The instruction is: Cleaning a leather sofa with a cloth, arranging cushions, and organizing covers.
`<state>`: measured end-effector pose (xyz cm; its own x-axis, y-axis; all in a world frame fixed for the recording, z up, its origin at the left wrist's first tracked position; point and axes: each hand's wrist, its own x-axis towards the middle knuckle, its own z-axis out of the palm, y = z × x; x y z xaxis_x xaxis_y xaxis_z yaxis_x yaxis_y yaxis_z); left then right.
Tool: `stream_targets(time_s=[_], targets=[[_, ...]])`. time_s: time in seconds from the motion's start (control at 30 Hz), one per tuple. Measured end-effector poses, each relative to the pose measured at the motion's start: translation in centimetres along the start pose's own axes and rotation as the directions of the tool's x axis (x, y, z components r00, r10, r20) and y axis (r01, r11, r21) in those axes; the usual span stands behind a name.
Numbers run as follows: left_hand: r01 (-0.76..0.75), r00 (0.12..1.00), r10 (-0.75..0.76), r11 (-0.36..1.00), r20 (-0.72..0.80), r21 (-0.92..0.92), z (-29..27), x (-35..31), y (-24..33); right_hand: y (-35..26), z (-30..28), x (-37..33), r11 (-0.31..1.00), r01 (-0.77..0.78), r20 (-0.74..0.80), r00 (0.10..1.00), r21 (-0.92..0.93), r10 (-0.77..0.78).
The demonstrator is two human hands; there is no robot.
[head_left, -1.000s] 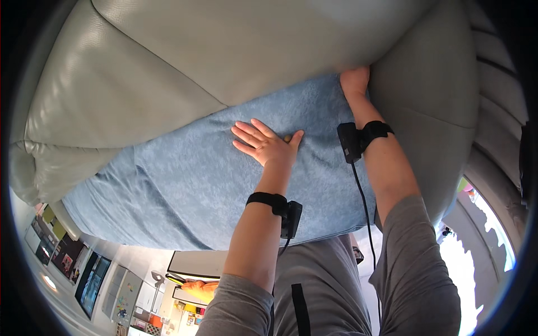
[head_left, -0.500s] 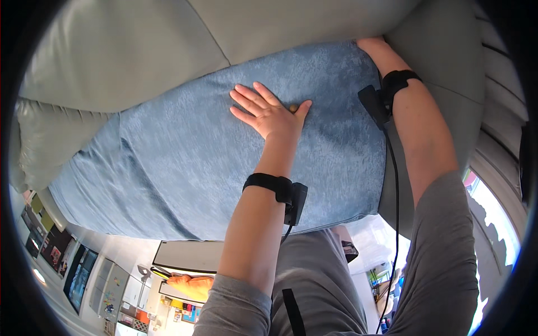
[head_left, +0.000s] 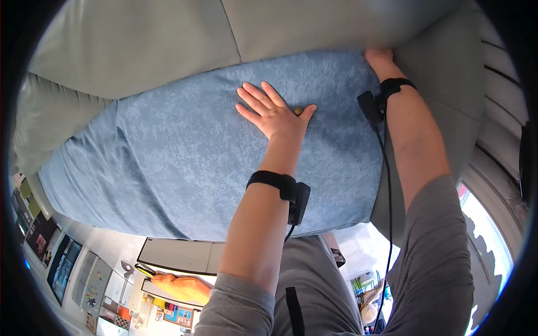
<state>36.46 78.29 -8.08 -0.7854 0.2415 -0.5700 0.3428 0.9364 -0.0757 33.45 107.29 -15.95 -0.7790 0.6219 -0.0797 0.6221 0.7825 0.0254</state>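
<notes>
My left hand [head_left: 274,116] lies flat and open on the blue sofa seat cover [head_left: 190,145], fingers spread and thumb stretched out to the right. Between its thumb and forefinger sits a small round olive-brown thing [head_left: 297,111]; I cannot tell whether the hand touches it. My right hand [head_left: 379,56] reaches to the far right corner of the seat cover, where it meets the grey backrest [head_left: 314,25] and armrest [head_left: 434,84]. Its fingers are tucked down out of sight, so what they hold, if anything, is hidden.
A black strap with a small box sits on each forearm, the left box [head_left: 300,203] and the right box [head_left: 370,109]; a black cable [head_left: 388,207] hangs from the right one. A grey cushion [head_left: 53,112] lies at the left end. Behind me stands a low table [head_left: 176,255] with an orange thing [head_left: 182,287].
The whole view has shifted slightly. Slightly more of the back of my right hand shows at the corner. My left hand stays flat on the cover beside the round thing.
</notes>
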Motion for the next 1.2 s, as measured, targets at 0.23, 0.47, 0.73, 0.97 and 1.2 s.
stream_targets(time_s=[0.23, 0.47, 0.73, 0.97, 1.2], targets=[[0.034, 0.997, -0.037, 0.998, 0.069, 0.043, -0.3, 0.3, 0.4, 0.2, -0.5, -0.7, 0.999, 0.002, 0.038, 0.999, -0.047, 0.0], [0.031, 0.998, -0.032, 0.999, 0.052, 0.022, -0.4, -0.1, 1.5, 1.2, -4.7, -3.8, 0.985, -0.024, 0.13, 0.99, -0.17, 0.046], [0.08, 0.993, -0.08, 0.997, 0.091, 0.003, -1.4, -0.5, 0.0, -1.6, -11.9, -17.7, 0.961, 0.232, 0.586, 0.762, 0.148, -0.274], [0.04, 0.994, -0.043, 0.999, 0.101, 0.025, -1.8, -0.8, 1.3, -1.9, -9.4, -11.7, 0.939, 0.013, 0.056, 0.998, 0.343, -0.034], [0.066, 0.992, -0.071, 0.997, 0.106, 0.05, -1.2, 0.0, 0.7, -2.4, -4.2, -9.4, 0.999, -0.004, 0.057, 0.998, -0.038, 0.006]])
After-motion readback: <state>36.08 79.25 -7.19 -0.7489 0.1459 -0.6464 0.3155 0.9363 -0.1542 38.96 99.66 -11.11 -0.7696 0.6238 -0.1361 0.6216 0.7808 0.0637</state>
